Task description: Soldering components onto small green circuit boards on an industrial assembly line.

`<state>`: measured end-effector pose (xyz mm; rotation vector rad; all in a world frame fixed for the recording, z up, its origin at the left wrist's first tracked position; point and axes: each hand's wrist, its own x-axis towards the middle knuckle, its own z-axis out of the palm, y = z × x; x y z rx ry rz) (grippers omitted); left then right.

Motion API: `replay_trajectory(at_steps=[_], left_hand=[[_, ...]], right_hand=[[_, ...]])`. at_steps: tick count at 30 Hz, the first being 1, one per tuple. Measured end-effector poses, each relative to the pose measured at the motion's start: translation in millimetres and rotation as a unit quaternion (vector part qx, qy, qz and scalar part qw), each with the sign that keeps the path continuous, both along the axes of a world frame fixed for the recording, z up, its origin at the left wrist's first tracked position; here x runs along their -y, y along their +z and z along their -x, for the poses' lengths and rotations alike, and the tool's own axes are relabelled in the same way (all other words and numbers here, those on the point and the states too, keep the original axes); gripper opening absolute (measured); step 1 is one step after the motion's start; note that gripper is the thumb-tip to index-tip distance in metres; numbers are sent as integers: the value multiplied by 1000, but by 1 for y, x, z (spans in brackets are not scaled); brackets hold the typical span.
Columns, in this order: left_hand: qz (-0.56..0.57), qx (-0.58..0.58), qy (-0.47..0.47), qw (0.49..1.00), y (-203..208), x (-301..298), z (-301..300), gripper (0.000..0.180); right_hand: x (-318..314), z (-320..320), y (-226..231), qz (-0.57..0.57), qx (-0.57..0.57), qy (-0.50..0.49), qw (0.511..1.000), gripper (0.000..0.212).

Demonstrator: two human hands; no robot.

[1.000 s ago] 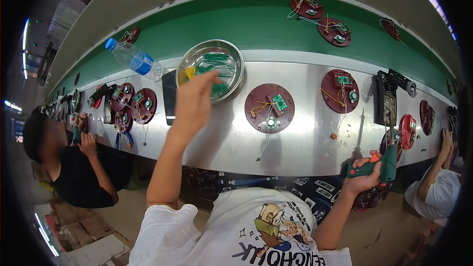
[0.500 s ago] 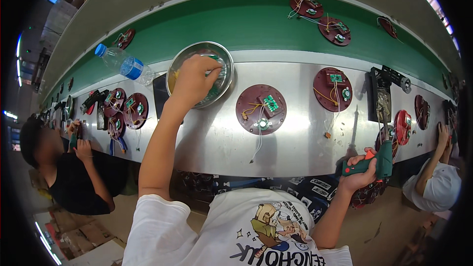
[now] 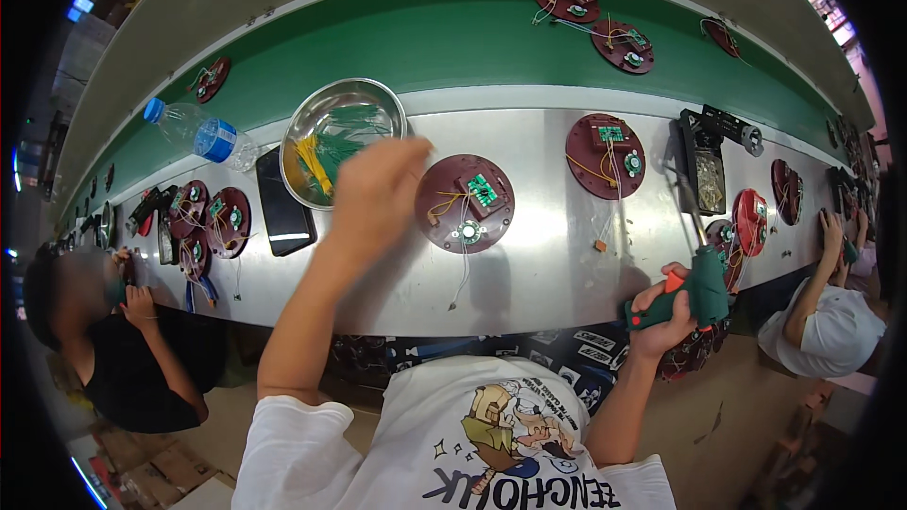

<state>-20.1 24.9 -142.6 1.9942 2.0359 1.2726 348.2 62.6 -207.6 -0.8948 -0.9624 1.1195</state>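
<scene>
"What is right by the left hand's (image 3: pixel 378 196) fingers?"

"A dark red disc (image 3: pixel 439 229). It lies on the shiny table (image 3: pixel 539 297), just to the right of the fingertips and a bit closer to the body."

"Which way is it long?"

"It's round, so no way. But its white wires (image 3: pixel 465 274) trail toward the body, and its little green board (image 3: pixel 483 191) sits at a slant."

"Which hand is nearer to it?"

"The left one, by a lot. That arm reaches out over the table, fingertips pointing right and a bit away."

"Are those fingers pinching something?"

"They're blurry, so I can't tell."

"And a bit farther off?"

"A round metal bowl (image 3: pixel 401 102), behind the hand and to its left, with green wires (image 3: pixel 351 144) and yellow wires (image 3: pixel 310 165) inside."

"And the right hand (image 3: pixel 669 310)?"

"Well apart, by the near edge. Its fingers wrap around a green tool (image 3: pixel 707 289), with the thin tip pointing away from the body."
</scene>
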Motion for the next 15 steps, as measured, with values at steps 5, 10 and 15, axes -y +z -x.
replay_trajectory(at_steps=[5, 10, 15], left_hand=[[17, 67, -3, 998, -27, 16, -49, 8], [-53, 0, 31, 998, -55, 14, -57, 11], [-74, -43, 44, 995, -59, 11, -59, 11]], right_hand=[[17, 10, -4, -13, 97, 148, 984, 59], [29, 25, -5, 30, 227, 248, 941, 38], [21, 45, 5, 20, 200, 317, 927, 25]])
